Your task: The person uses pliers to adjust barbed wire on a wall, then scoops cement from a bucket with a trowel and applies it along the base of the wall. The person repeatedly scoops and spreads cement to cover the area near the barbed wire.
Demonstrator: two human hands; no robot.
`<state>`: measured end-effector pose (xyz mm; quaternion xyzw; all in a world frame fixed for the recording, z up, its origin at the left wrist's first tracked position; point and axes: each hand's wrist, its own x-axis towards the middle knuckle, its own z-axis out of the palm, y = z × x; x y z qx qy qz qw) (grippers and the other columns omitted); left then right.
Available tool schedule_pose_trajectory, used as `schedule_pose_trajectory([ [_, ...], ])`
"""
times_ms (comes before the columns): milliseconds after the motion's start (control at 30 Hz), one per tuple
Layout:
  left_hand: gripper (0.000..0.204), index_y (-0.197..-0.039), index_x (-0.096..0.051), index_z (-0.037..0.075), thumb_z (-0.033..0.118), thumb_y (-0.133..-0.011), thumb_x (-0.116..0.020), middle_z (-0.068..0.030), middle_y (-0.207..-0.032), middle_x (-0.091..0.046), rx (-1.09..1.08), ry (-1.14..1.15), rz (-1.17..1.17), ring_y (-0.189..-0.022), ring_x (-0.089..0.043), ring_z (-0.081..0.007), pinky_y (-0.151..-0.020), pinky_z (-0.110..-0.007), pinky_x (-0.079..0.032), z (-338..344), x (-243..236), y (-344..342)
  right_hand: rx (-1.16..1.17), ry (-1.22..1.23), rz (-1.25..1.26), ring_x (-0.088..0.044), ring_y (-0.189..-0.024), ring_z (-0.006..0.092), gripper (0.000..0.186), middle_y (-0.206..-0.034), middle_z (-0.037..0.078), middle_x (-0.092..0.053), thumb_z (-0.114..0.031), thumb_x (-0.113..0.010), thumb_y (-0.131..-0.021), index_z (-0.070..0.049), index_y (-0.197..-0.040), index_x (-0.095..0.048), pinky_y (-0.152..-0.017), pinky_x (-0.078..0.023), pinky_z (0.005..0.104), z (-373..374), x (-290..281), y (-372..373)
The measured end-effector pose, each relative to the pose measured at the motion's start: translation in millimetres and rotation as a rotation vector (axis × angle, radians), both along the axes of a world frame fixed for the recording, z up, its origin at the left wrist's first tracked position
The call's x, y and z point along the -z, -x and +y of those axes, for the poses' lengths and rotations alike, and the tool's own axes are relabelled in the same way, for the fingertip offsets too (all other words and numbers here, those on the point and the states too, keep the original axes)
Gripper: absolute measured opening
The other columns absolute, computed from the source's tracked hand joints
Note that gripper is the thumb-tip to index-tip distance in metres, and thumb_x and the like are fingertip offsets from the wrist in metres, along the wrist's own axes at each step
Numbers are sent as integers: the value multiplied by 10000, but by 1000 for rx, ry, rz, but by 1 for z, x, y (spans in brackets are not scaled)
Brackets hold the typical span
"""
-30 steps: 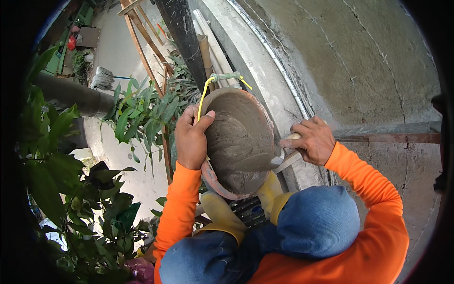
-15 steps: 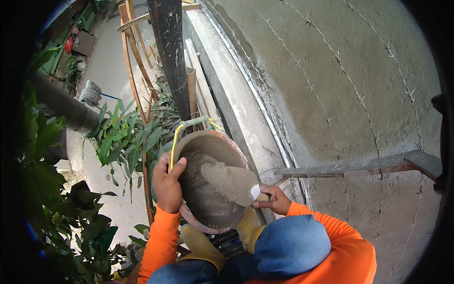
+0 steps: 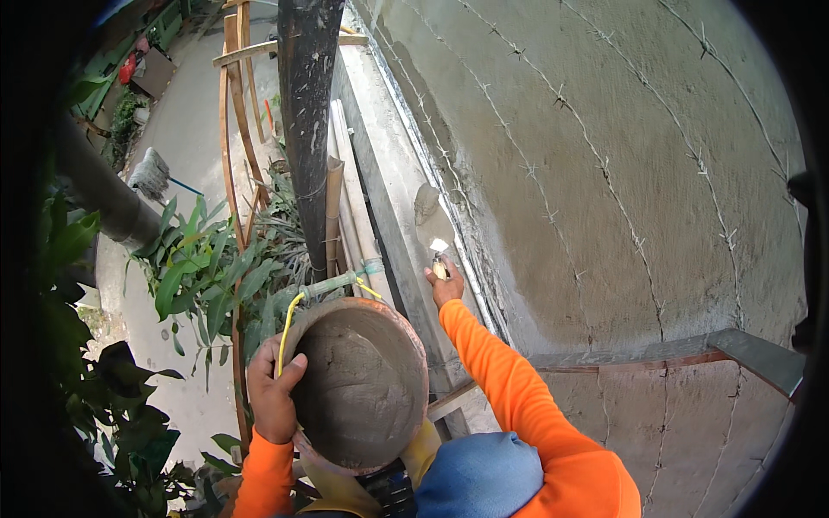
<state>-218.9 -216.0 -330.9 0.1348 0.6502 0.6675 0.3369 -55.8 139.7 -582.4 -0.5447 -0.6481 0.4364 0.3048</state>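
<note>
My left hand (image 3: 273, 388) is closed on the left rim of a round bucket (image 3: 421, 341), its thumb over the edge. Grey wet mortar (image 3: 358, 384) lies inside, below the rim. A yellow cord (image 3: 287, 335) and a green tube handle (image 3: 332, 283) sit at the bucket's far side. Reaching forward, my right hand (image 3: 447, 285) grips the handle of a trowel (image 3: 439, 246). The trowel's blade is over the concrete ledge (image 3: 393, 138), and a lump of mortar (image 3: 426, 204) shows at its far end. Whether that lump touches the ledge is hard to tell.
Barbed wire strands (image 3: 561, 99) run in front of a grey plastered wall (image 3: 639, 173) on the right. A dark post (image 3: 308, 129) stands ahead, beside bamboo poles (image 3: 335, 207). Wooden strips (image 3: 235, 138) and leafy branches (image 3: 194, 268) are at left. A plank (image 3: 639, 354) juts out at right.
My right hand has carried the mortar-loaded trowel out of the bucket, forward to the ledge. The bucket, still in my left hand, appears lower and further left as the view has shifted.
</note>
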Motion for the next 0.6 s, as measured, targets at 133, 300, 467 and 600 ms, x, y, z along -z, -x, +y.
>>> schedule_pose_trajectory([
  [133,340,-1181,-656,-47,125,-888,-680,-38,-1058,-629,4,2,4,-964,-540,-127,-937,-277,-403,-2,0,0,103,32,22,-631,-1217,300,600,-1314,183,-672,-121,-831,-795,-81,-1361,-637,-1062,-455,365,35,27,40],
  [300,320,-1136,-646,-41,147,-881,-694,-66,-1102,-645,12,9,4,-979,-546,-139,-943,-290,-404,-3,0,3,199,117,-16,-618,-1235,311,607,-1350,185,-650,-142,-834,-798,-93,-1369,-635,-1058,-458,373,77,60,69],
  [467,224,-992,-612,-17,152,-877,-702,-85,-1147,-648,-21,20,-43,-996,-543,-143,-948,-293,-398,-2,-3,7,223,275,-44,-645,-1016,290,606,-1201,166,-678,-166,-805,-851,-138,-1417,-589,-874,-507,401,114,44,87],
  [600,292,-1087,-626,-16,172,-873,-690,-45,-1090,-629,-30,28,-35,-984,-539,-127,-931,-278,-403,0,-3,8,214,500,87,-637,-602,233,568,-942,128,-694,-151,-742,-924,-129,-1450,-529,-499,-546,410,137,6,100],
])
